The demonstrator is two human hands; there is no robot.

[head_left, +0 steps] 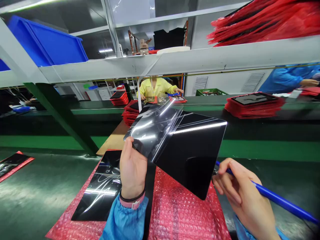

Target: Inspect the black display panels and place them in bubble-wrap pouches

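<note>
The left hand (133, 171), at lower centre, has its grip clamped on the left edge of a tilted black panel (193, 146) in the middle of the frame, with clear film (156, 128) over its left part. At lower right, the right hand (246, 195) has its grip closed around a blue stick (282, 200), near this panel's right edge.

The panel (192, 146) is glossy black, streaked with white glare, and its film (147, 130) is clear with silvery shine. I see a bright blue pen (285, 198), a paler blue sleeve (125, 218), a pink wristband (131, 203) and a black beaded bracelet (130, 199). The bubble wrap (175, 210) is dimpled pinkish red, the table (42, 190) dark green, the shelf (175, 65) white, the bin (50, 45) deep blue, a co-worker's top (161, 86) vivid yellow.
</note>
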